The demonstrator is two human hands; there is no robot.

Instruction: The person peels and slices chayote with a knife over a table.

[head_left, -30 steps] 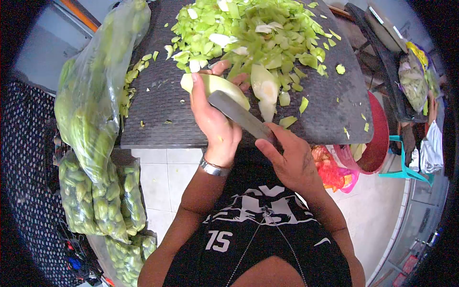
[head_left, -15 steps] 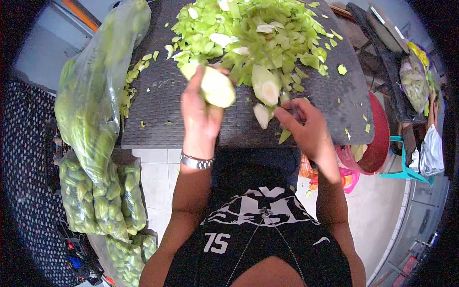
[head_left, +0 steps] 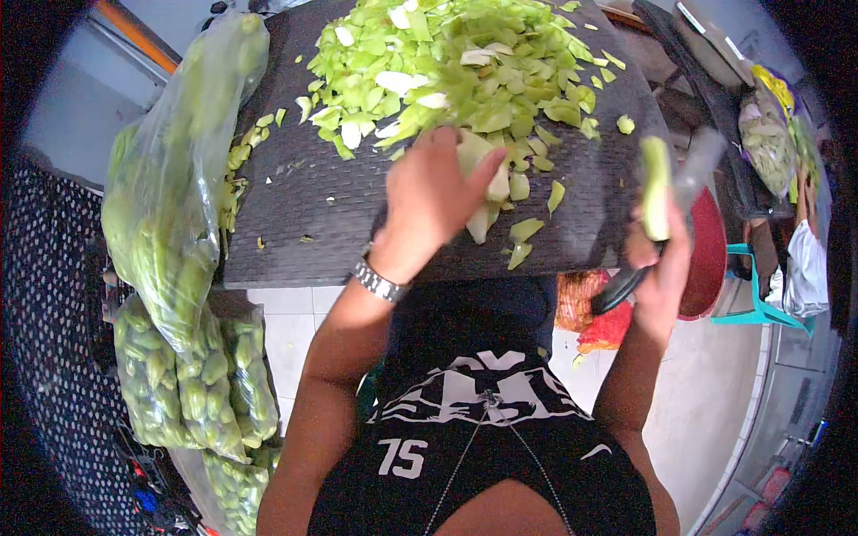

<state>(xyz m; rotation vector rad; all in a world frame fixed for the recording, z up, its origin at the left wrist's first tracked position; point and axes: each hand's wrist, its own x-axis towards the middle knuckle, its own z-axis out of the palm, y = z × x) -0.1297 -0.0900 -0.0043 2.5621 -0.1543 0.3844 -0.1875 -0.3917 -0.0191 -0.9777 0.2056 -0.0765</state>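
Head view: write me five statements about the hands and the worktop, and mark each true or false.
1. A silver watch circles the left wrist. True.
2. The right hand is empty. False: it holds a knife and a long pale green vegetable.
3. Green and white peelings lie heaped on the dark table. True.
4. The left hand is at the plastic bag. False: it is at a pale piece.
5. The plastic bag is left of the peelings. True.

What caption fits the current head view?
Left hand at a pale vegetable beside heaped green peelings; right hand holding a knife and a green piece.
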